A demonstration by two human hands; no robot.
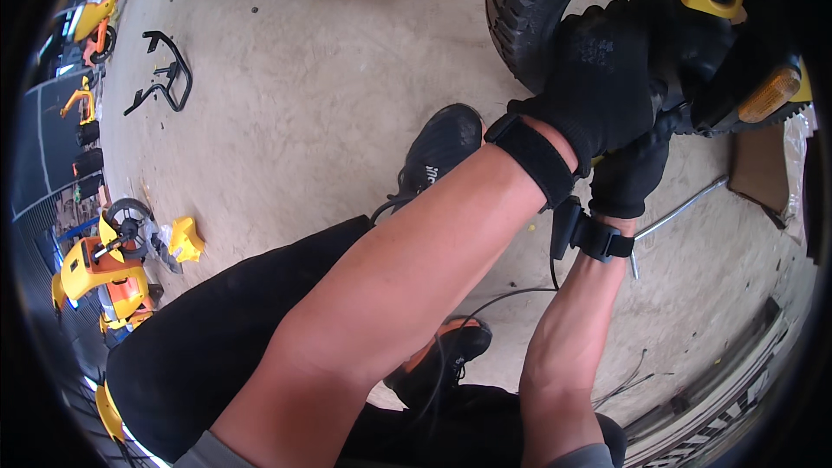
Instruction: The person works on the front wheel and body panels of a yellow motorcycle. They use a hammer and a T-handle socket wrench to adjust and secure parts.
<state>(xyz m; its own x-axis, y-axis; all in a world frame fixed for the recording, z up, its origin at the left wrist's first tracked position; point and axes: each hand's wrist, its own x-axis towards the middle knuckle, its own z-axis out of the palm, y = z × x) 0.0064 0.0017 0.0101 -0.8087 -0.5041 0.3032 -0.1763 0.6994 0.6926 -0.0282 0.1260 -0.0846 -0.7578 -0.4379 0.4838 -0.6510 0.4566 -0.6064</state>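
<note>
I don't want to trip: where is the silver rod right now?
The silver rod lies on the floor toward the right of the head view, below the right hand, one end near the brown cardboard.

Concrete floor point(303, 52): evenly and fairly brightly lit, with soft, faint shadows.
Forearms point(399, 269): clear, gently shaded, darker near the left elbow.
Left gloved hand point(602, 78) and right gloved hand point(635, 175): black against dark vehicle parts, their fingers lost in the gloom.
Tyre point(518, 22): dim, though its tread remains readable.
Metal rod point(680, 211): pale gleam along its length.
Yellow vehicles point(102, 273) at far left: small, bent and soft in detail, with white glare spots nearby.
Outer rim: strong fisheye curving, fading into black corners.
</note>
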